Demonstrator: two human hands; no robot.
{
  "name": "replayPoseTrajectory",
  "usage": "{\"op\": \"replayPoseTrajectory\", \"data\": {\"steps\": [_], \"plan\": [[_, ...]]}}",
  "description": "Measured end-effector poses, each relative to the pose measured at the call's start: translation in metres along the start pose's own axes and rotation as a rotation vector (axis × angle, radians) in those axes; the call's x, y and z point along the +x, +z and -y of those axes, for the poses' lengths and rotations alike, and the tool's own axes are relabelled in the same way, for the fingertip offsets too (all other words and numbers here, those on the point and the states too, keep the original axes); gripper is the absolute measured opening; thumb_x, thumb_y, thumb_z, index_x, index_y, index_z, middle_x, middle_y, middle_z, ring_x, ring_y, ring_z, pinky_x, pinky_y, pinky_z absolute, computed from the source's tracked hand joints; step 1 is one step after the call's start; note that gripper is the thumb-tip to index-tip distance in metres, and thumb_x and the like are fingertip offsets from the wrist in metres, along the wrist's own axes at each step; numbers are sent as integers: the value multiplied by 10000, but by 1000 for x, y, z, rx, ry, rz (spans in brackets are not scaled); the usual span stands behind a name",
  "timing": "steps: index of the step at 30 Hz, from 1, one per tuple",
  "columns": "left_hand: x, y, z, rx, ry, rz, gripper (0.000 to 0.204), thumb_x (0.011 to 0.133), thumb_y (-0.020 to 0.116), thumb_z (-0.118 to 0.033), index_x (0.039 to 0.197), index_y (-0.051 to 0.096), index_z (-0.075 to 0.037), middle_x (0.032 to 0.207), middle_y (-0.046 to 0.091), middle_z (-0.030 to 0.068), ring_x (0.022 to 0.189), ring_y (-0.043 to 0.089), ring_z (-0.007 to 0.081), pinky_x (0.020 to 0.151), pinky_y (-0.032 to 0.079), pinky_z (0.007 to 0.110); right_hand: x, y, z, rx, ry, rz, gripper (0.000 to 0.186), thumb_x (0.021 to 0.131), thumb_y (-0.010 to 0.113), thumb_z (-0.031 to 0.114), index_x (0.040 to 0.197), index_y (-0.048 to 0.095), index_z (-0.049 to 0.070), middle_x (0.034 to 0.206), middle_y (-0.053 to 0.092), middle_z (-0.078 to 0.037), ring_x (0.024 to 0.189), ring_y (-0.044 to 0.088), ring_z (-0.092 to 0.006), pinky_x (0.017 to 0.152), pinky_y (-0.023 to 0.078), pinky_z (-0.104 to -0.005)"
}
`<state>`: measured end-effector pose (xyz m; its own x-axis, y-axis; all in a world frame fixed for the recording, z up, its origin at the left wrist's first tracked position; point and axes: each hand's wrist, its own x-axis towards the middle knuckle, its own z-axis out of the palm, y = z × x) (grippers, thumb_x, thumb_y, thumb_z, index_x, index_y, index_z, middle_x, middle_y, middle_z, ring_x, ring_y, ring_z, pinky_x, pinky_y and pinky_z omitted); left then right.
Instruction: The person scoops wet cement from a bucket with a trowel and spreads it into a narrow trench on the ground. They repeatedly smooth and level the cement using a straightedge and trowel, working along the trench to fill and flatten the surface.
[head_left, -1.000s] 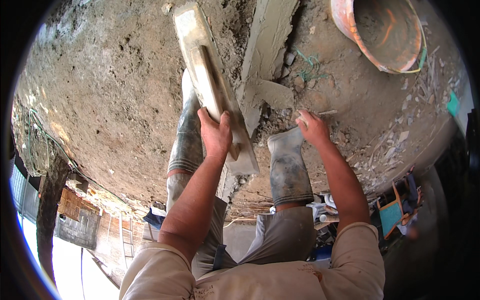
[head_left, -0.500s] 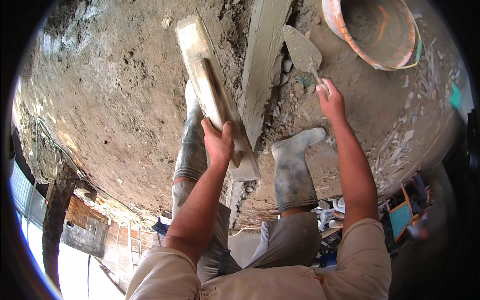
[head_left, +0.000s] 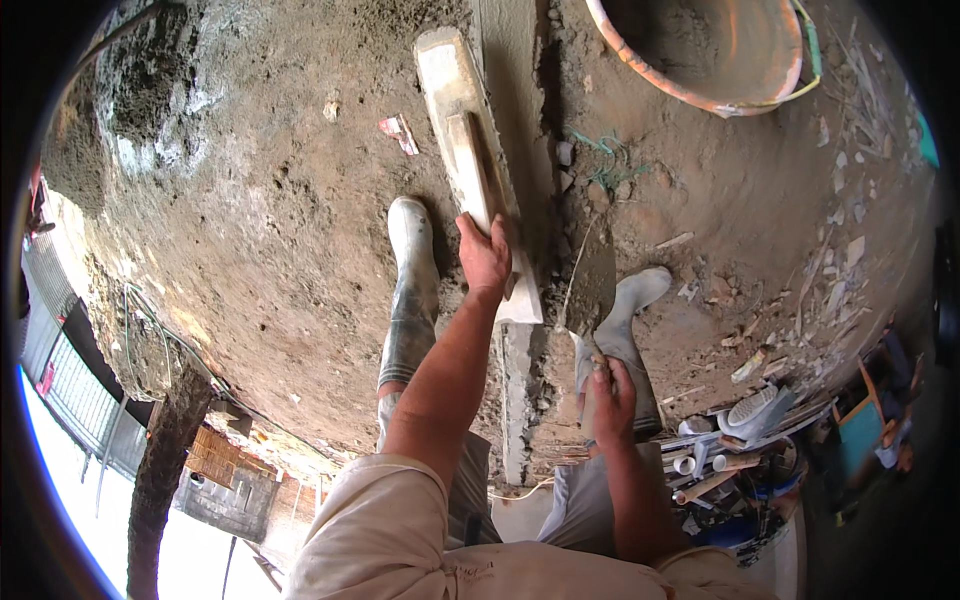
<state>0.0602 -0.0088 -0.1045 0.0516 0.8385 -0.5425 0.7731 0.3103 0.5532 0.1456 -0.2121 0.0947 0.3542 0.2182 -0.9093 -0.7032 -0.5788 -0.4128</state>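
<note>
A rough brown earth floor (head_left: pixel 300 290) spreads wide, with pale chips (head_left: pixel 855 250) scattered at right. At lower left, white daylight (head_left: pixel 75 515) glares beside a dark, coarse post (head_left: pixel 165 480), corrugated sheeting (head_left: pixel 85 390) and a brown woven panel (head_left: pixel 220 456); pipes (head_left: pixel 738 462) lie piled lower right.

Beige float (head_left: pixel 466 150), grey trowel (head_left: pixel 594 278), orange-rimmed bucket (head_left: pixel 775 58)

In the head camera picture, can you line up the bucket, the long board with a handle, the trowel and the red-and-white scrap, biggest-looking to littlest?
1. Bucket and long board: unsure which looks larger, as the top edge cuts off the bucket.
2. Trowel
3. Red-and-white scrap
</note>
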Motion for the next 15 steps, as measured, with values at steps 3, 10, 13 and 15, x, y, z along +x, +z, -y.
{"op": "replayPoseTrajectory", "data": {"steps": [3,10,13,15], "plan": [[42,14,-28,124,-19,59,378,948,596,-305,1089,390,-22,950,592,340,926,564,540,797,442,559,4,3,10,50,15,63,350,981,572,272,1199,538,0,754,546,-26,610,517,-102,549,456,-266],[48,40,-14,210,2,105,398,953,566,-329,1086,361,-15,946,597,361,926,554,566,800,434,587,21,-4,14,119,7,62,450,961,597,337,1219,528,-25,733,538,-25,588,511,-106,544,453,-268],[0,43,29,186,-24,116,386,942,587,-296,1080,352,-24,950,597,359,930,555,565,782,441,578,26,-12,9,105,0,40,417,961,563,340,1191,539,-7,713,548,-47,560,513,-127,536,444,-287],[-39,42,60,205,-126,153,388,941,600,-281,1103,357,-26,950,599,346,913,562,558,768,441,578,29,-17,14,64,-32,28,370,971,514,334,1161,548,18,694,537,-56,543,507,-149,534,437,-299]]}}
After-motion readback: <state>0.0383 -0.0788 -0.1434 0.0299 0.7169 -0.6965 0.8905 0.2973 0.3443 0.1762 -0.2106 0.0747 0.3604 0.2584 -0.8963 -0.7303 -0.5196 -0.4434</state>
